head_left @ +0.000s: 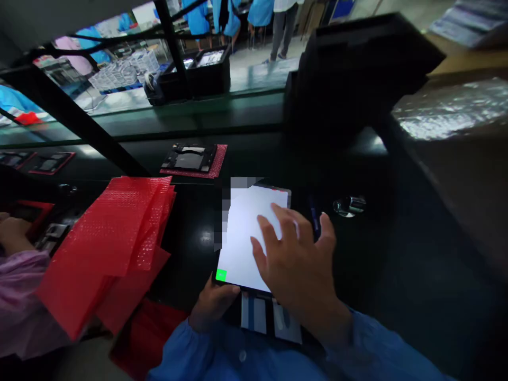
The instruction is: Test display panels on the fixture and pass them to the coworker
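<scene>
A tablet [242, 233] with a lit white screen is tilted up in front of me, a small green square glowing in its lower left corner. My left hand [212, 301] grips that corner, thumb along the bottom edge and the other fingers mostly hidden behind. Over the screen my right hand [301, 254] is spread, its fingertips at or just above the glass; contact cannot be made out. Below the tablet, pale blue-and-white strips [254, 314] partly show. Pixel blocks blur the tablet's upper left side.
Red bubble-wrap pouches [107, 227] are stacked at left, near a co-worker's hand [14, 233]. An opened device [190, 157] lies on bubble wrap beyond. A dark pen [314, 214] and a shiny metal object [349, 206] are at right. Black bins [357, 69] stand behind.
</scene>
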Tool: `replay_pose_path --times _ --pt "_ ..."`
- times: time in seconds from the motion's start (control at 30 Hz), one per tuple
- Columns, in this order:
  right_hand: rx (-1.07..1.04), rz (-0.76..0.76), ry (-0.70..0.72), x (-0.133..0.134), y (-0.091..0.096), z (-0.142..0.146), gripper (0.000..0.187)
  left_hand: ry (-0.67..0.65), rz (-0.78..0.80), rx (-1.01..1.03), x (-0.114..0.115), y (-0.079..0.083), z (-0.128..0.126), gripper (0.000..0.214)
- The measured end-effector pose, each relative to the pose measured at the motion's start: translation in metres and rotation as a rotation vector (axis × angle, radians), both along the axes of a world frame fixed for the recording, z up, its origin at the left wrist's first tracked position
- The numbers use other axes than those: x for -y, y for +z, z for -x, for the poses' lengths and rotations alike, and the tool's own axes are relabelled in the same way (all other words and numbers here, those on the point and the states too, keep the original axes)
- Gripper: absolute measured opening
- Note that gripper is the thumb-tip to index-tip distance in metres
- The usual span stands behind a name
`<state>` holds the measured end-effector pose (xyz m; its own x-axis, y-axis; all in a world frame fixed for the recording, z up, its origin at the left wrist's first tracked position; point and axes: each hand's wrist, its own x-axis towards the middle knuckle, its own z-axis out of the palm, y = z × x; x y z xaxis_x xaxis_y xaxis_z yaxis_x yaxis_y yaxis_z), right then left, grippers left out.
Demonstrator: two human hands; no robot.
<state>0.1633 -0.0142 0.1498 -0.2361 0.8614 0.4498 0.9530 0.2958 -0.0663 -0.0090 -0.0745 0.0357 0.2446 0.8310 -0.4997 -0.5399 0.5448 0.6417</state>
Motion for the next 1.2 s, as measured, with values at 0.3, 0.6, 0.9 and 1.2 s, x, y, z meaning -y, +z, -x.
replay_pose_path --times 0.3,0.6,0.9,1.2 --pt "-0.117 0.142 0.195 -0.022 -0.052 0.010 0.079 0.082 -0.067 0.074 -0.005 0.007 -0.005 0.041" --pt "-0.590 -0.055 0.524 0.010 -0.068 -0.001 0.028 0.101 -0.016 0.122 -0.010 0.005 -0.005 0.050" --pt "-0.331 -0.022 0.257 0.112 -0.108 -0.044 0.021 0.105 0.010 0.166 -0.012 0.011 -0.006 0.047" --pt "-0.202 0.137 0.259 0.120 -0.114 -0.038 0.025 0.168 0.081 0.137 -0.014 0.014 -0.006 0.055"
